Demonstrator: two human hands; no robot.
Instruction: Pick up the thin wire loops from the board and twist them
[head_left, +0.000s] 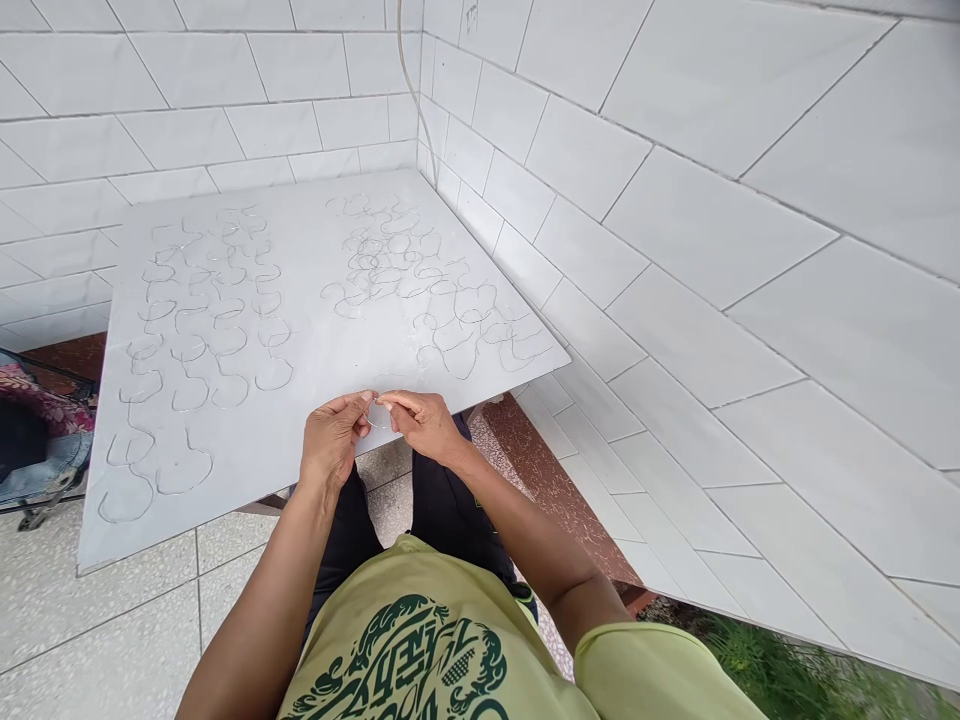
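Close together at the near edge of the white tabletop (322, 345), my two hands pinch a thin curved wire (380, 427). My left hand (334, 430) grips it between thumb and fingers. Just beside it, my right hand (424, 422) has its fingertips closed on the same wire, whose loop hangs below the fingers. Bent wires (231, 315) lie in rough columns on the left part of the table. A looser, overlapping heap of similar wires (375, 250) spreads over the right part.
White tiled walls (675, 220) meet in a corner behind and right of the table. A pale cable (409, 80) runs down that corner. Cloth items (45, 450) sit at the far left. Speckled floor tiles (142, 610) show below, and green plants (757, 655) at lower right.
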